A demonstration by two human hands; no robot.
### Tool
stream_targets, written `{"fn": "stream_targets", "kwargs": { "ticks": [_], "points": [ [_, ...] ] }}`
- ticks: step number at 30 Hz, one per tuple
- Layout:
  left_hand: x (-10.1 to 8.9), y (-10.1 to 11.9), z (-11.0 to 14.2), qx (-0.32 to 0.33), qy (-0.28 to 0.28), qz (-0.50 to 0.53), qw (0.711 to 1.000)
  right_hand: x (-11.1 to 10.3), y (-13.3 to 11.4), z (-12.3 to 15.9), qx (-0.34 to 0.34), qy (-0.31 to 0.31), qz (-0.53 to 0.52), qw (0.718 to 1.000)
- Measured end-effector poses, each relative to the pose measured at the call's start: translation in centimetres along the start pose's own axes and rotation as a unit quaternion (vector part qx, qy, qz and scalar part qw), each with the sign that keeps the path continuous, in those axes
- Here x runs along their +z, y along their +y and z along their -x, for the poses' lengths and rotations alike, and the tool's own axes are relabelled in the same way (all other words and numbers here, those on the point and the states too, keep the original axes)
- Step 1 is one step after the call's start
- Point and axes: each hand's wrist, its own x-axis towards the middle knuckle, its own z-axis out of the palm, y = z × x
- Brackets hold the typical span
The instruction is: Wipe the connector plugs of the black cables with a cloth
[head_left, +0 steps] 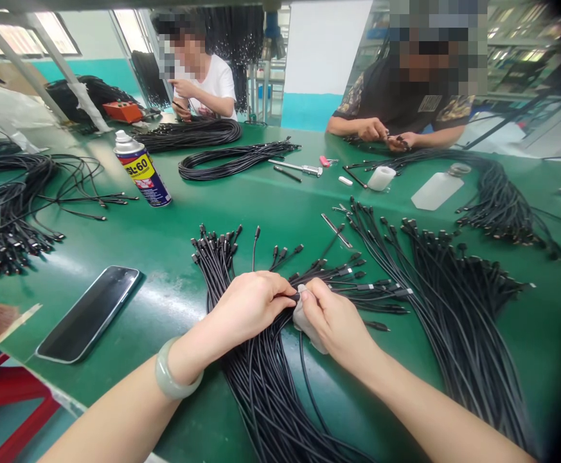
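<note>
Two forearms (419,392); left fingers (277,283) pinch one connector (295,297), right fingers (315,312) one cloth (305,323), seemingly.

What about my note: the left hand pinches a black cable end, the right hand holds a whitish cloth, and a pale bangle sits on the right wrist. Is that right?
Not quite: the head view shows the pale bangle on the left wrist. The left hand does pinch a black cable end, and the right hand holds a whitish cloth.

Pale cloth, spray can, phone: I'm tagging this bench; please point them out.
Pale cloth (304,322): head view, its left side.
Spray can (143,172): head view, its printed label.
Phone (89,315): head view, its dark screen.
</note>
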Motion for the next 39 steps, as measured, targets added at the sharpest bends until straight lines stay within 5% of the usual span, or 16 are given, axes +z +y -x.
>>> {"fn": "stream_targets", "kwargs": {
  "ticks": [6, 14, 21, 27, 34, 39],
  "points": [
    [0.0, -0.1, -0.2, -0.02, -0.004, 0.018, 1.0, -0.1, -0.1, 0.2, 0.011, -0.006, -0.025, 1.0],
    [-0.3, -0.5, -0.2, -0.088, -0.024, 0.128, 0.988, -1.1, -0.2, 0.2, 0.053, 0.059, -0.06, 0.995],
    [-0.5, -0.4, -0.3, -0.109, -0.031, 0.158, 0.981, -0.9, -0.7, 0.5, 0.023, -0.008, -0.056, 0.998],
    [-0.6, -0.1, -0.3, -0.109, -0.038, 0.166, 0.979, -0.5, -0.4, 0.1, 0.027, 0.035, -0.021, 0.999],
    [-2.0, -0.5, -0.2, -0.079, -0.105, 0.242, 0.961, -2.4, -0.4, 0.5, 0.031, 0.094, -0.114, 0.989],
    [-2.4, -1.0, -0.4, -0.124, -0.109, 0.313, 0.935, -2.8, -0.7, 1.0, 0.074, 0.023, -0.234, 0.969]
  ]
}}
